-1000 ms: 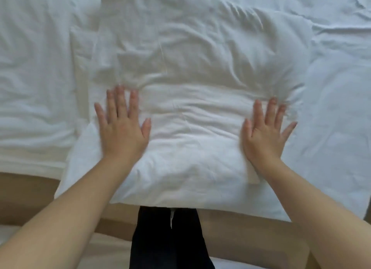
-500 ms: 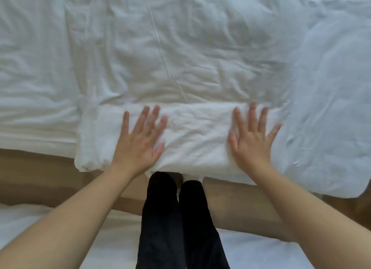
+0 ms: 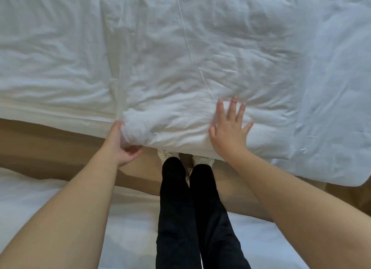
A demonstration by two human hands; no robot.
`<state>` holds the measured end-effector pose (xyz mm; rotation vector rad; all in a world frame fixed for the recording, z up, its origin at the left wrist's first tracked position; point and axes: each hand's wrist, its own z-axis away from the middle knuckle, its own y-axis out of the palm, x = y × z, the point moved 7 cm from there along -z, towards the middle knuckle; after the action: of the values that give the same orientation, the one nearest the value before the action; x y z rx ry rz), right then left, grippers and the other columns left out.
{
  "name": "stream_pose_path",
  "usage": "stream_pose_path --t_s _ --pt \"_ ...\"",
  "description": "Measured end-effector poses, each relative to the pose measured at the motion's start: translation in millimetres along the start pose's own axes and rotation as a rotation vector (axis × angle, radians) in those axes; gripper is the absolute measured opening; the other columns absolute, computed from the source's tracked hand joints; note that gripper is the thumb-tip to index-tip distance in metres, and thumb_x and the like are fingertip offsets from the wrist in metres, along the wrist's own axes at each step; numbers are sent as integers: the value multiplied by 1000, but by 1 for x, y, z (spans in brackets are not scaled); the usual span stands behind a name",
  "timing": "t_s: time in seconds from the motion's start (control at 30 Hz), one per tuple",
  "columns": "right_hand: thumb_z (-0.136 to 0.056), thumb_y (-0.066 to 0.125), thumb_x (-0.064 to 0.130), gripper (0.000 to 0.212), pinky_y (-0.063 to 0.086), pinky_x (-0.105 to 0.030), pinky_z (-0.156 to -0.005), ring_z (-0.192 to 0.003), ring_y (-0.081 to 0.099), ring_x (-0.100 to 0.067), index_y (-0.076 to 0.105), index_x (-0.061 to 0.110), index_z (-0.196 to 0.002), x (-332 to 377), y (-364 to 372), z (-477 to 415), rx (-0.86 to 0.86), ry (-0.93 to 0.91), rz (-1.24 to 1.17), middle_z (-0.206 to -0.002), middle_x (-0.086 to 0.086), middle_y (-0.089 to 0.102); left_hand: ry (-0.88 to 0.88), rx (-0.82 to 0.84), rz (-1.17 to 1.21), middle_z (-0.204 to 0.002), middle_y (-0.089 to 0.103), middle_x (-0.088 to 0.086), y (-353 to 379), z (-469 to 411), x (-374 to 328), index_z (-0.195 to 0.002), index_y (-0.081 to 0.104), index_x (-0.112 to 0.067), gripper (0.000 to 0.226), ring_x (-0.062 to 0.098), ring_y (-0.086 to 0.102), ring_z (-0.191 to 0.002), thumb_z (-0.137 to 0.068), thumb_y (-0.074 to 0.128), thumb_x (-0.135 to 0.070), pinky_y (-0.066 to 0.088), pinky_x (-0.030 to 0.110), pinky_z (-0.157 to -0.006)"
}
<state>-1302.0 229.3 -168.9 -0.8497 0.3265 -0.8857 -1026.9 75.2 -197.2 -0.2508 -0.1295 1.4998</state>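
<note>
A white pillow in a crumpled white case (image 3: 180,72) lies on the bed, its near edge hanging over the bed's side. My left hand (image 3: 122,146) grips the pillow's near left corner from below, thumb up along its side and fingers curled under the bunched cloth. My right hand (image 3: 228,130) lies flat on top of the pillow's near right part, fingers spread and straight, pressing down.
A white sheet (image 3: 40,58) covers the bed to the left. A second white pillow or duvet (image 3: 337,88) lies to the right, its corner overhanging. Between this bed and another white bed (image 3: 50,198) behind me runs a tan floor (image 3: 50,148), where my black-trousered legs (image 3: 190,208) stand.
My left hand left the pillow's top and now grips its near left corner from below. My right hand stays flat on top. The view has shifted so the pillow sits higher.
</note>
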Motion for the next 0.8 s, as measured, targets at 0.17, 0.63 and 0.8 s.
stream_pose_path --t_s 0.17,0.63,0.8 --pt "-96 32 28 70 7 -74 -109 -147 -19 -36 -7 31 -155 58 -1 0 25 -90 -22 -161 -6 -21 407 -162 152 -99 66 2 -17 8 -33 -113 58 -11 31 15 67 -81 -86 72 -14 56 26 -60" --pt "-99 32 33 61 20 -66 -109 -149 -7 -33 5 31 -154 46 -31 40 216 -29 -14 -163 -4 -6 73 55 441 -107 62 9 -31 66 -21 -98 60 -10 20 23 62 -93 -98 46 -23 54 34 -79" --pt "-101 33 33 63 14 -61 -116 -150 -9 -32 1 29 -155 92 -42 5 100 -257 139 -163 -5 -10 -165 19 90 -65 64 5 -27 40 -39 -83 61 -10 15 17 59 -54 -88 59 -23 49 21 -42"
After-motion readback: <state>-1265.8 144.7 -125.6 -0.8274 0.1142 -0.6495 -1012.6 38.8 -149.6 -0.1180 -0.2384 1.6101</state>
